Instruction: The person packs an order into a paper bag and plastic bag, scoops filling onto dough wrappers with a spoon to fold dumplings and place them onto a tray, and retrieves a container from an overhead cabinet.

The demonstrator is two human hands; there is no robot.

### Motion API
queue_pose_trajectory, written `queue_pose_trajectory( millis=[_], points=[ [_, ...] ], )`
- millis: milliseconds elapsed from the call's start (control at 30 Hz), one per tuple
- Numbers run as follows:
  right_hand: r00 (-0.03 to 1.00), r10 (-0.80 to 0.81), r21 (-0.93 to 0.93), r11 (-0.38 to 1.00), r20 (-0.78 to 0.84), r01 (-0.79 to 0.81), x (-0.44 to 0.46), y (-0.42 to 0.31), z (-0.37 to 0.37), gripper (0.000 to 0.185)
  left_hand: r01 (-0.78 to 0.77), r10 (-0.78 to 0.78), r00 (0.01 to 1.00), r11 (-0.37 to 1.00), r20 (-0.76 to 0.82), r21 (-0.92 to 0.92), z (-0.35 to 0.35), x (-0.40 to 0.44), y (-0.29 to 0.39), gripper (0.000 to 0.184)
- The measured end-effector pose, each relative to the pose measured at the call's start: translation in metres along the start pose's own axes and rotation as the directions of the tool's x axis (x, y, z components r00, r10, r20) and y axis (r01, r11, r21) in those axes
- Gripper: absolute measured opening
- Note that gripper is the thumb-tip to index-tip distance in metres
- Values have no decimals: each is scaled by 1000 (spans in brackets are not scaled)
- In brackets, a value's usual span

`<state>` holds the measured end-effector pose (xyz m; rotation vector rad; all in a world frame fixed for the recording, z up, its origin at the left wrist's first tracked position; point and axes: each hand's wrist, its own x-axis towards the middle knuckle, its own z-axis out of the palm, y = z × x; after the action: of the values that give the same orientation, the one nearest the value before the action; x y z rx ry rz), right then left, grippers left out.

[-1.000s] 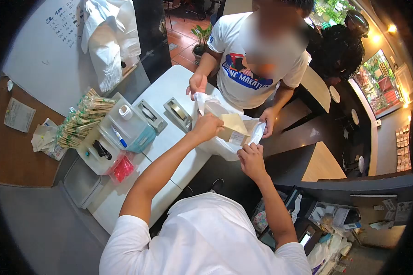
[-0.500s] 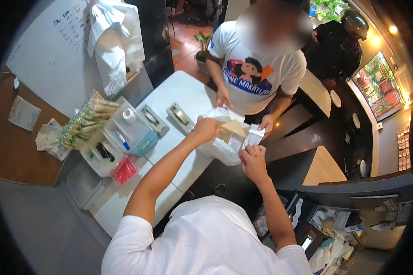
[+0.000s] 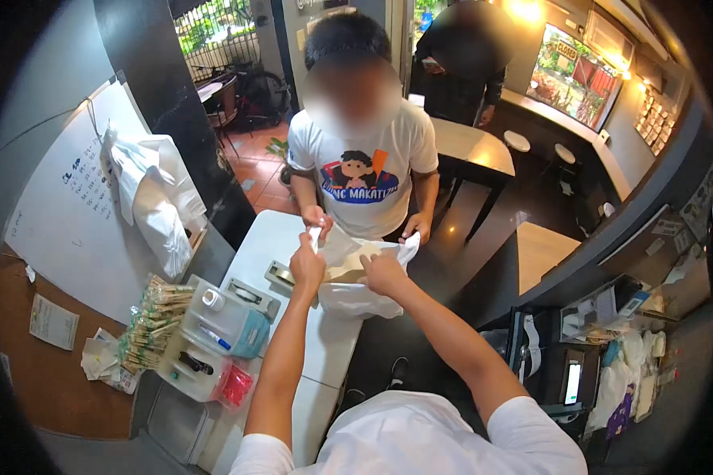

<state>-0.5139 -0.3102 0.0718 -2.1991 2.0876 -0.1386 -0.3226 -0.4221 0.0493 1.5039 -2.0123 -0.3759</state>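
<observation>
A white plastic bag [image 3: 360,300] hangs over the edge of the white table, with a tan paper item [image 3: 352,266] in its opening. My left hand [image 3: 307,265] is closed on the bag's left handle, close to a co-worker's hand [image 3: 318,218]. At the bag's opening, my right hand [image 3: 384,273] has its fingers on the tan paper item; their exact hold is partly hidden. The co-worker's other hand [image 3: 417,228] holds the bag's right handle. That person stands across from me in a white printed T-shirt [image 3: 360,170].
On the white table [image 3: 313,360] stand tape dispensers [image 3: 249,294], a clear bin [image 3: 214,321] and wrapped chopsticks [image 3: 157,323]. White bags [image 3: 154,198] hang by a whiteboard [image 3: 63,214]. Another person in dark clothes [image 3: 459,79] stands behind, near stools [image 3: 517,142].
The view has tilted up. My left hand has moved to the handle beside the co-worker's hand. My right hand has gone from the bag's right edge to the tan paper item.
</observation>
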Motion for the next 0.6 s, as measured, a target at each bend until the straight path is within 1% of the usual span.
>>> queue_pose_trajectory(
  millis=[67,100,133,167,233,267,300,333,367,400,433,467,500,533,567,600],
  points=[
    [987,76,21,997,145,-80,6,9,10,71,36,-36,999,999,12,7,-17,-10,-4,50],
    [974,75,10,997,215,-79,9,9,6,73,56,-57,998,998,21,17,-25,-15,-8,51],
    [955,73,-4,997,288,-75,13,13,1,76,106,-105,994,994,17,-17,-30,-21,-11,50],
    [930,72,-18,997,361,-71,14,14,-2,80,103,-103,995,995,0,-7,-32,-28,-17,46],
    [956,36,-10,999,290,-35,12,17,-1,75,68,-68,997,998,-38,-5,-31,-32,-29,39],
    [963,26,-5,1000,267,-26,12,18,-9,74,33,-33,999,999,-30,4,-30,-34,-39,26],
    [971,17,-1,1000,238,-18,14,21,-21,72,34,-35,998,999,-53,-16,-31,-36,-48,21],
    [997,-77,125,989,30,73,13,34,-32,56,40,-40,998,999,-39,-4,-44,-42,-50,23],
    [967,-73,411,896,-243,171,3,48,-55,40,54,-56,998,997,38,57,-48,-43,-62,24],
    [958,71,445,893,-278,63,-1,61,-96,42,55,-56,995,998,84,16,-55,-50,-67,24],
    [936,295,627,771,-194,-113,-10,73,-135,42,63,-60,990,998,131,-21,-61,-57,-68,24],
    [891,241,367,926,-386,-92,-7,108,-154,41,68,-60,983,997,172,-44,-62,-60,-64,24],
    [847,420,360,884,-325,-299,15,162,-148,42,76,-61,975,995,212,-61,-63,-64,-60,24],
    [828,533,567,742,-176,-357,14,185,-161,44,86,-65,965,994,253,-73,-64,-69,-57,24],
    [829,558,571,687,-19,-450,31,235,-149,45,95,-52,962,984,268,-152,-57,-75,-57,23],
    [824,566,388,760,2,-522,24,233,-166,44,106,-38,960,967,279,-233,-41,-76,-56,21]
  ],
)
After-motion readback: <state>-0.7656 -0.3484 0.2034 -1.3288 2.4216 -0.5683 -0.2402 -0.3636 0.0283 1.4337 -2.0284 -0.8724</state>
